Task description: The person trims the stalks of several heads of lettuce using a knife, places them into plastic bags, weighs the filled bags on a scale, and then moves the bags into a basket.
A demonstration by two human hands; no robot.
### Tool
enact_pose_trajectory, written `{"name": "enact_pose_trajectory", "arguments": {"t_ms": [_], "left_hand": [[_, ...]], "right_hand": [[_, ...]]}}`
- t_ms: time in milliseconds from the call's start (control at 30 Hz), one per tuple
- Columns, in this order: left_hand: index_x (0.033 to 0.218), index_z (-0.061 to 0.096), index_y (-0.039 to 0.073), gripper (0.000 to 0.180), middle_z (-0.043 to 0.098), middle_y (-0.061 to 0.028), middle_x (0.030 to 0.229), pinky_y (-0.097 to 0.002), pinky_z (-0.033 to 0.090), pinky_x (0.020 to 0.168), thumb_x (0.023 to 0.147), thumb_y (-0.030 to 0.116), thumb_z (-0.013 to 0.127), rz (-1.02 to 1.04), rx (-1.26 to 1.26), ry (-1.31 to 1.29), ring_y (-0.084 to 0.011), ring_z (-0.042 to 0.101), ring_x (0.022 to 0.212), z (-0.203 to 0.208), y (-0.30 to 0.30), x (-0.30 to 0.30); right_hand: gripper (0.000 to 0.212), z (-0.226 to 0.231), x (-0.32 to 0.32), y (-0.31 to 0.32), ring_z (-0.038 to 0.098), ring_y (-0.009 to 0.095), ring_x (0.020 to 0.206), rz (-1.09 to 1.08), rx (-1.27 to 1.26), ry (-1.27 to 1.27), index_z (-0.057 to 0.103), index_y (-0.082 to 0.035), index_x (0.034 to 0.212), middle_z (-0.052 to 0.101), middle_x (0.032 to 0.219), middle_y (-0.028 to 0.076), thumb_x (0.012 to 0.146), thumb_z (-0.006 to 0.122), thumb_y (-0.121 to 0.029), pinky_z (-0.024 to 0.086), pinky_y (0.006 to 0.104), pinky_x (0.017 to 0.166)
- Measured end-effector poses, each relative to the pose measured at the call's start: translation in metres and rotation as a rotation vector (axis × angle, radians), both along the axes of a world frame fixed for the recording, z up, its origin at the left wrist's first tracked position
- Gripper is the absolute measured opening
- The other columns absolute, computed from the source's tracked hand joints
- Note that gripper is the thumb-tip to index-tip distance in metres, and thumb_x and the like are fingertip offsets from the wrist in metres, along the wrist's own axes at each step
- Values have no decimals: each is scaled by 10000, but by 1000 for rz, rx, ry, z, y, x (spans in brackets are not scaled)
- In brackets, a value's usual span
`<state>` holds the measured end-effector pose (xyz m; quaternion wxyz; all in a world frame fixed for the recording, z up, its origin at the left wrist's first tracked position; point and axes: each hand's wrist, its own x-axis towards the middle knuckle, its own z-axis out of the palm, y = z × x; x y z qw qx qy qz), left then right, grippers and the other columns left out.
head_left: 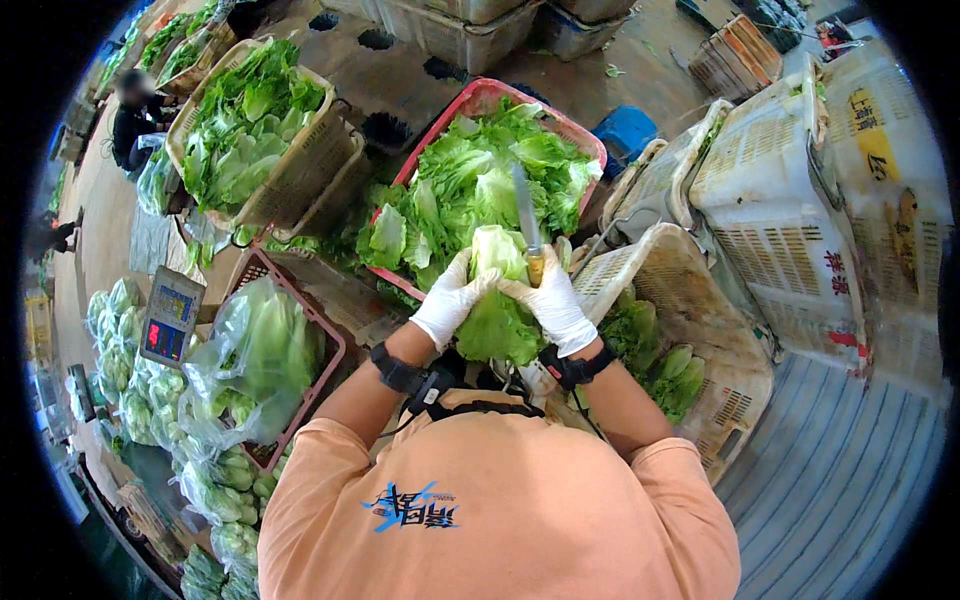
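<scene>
My left hand [450, 302], in a white glove, is closed around the left side of a head of lettuce [505, 328]. Its pale end points away from me, and green leaves hang toward my body. In my right hand [555, 308], also gloved in white, is a knife [525, 205] with its blade up and away from me. The knife's yellowish handle sits against the palm, while the right thumb presses on the lettuce. Just beyond both hands stands a pink-red crate [592, 150] heaped with loose lettuce leaves [440, 165].
To the right, a tilted cream crate [735, 400] holds lettuce heads [678, 380], near stacked crates [760, 180]. At left are a leaf-filled crate [310, 175], a scale display [172, 315] and a dark red crate [335, 350] with bagged lettuce [265, 345]. A person [133, 120] is far left.
</scene>
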<state>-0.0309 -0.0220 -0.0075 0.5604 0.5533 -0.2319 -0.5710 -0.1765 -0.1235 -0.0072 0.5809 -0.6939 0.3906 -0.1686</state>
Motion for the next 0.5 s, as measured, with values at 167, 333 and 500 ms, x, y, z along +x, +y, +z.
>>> {"name": "enact_pose_trajectory", "arguments": {"t_ms": [167, 333, 500], "left_hand": [[1300, 425, -26, 502, 551, -83, 1201, -270, 389, 935, 938, 309, 519, 19, 55, -166, -143, 506, 1071, -7, 0, 0], [1203, 511, -45, 479, 620, -95, 1054, -259, 433, 857, 919, 340, 546, -120, 17, -67, -126, 549, 951, 4, -6, 14], [1148, 544, -15, 364, 616, -48, 1011, -259, 455, 798, 904, 252, 582, -223, 53, -266, -106, 543, 890, 2, -17, 37]], "right_hand": [[521, 17, -4, 2, 562, 151, 889, -94, 319, -360, 450, -28, 1150, 581, 1012, 44, 750, 760, -148, 461, 290, 810], [538, 19, -13, -11, 517, 100, 925, 8, 416, -198, 431, -35, 1205, 548, 1005, 3, 776, 740, -134, 433, 243, 832], [518, 6, -24, -34, 520, 102, 930, 132, 508, -180, 446, -28, 1199, 549, 1022, 1, 787, 728, -167, 432, 246, 833]]}}
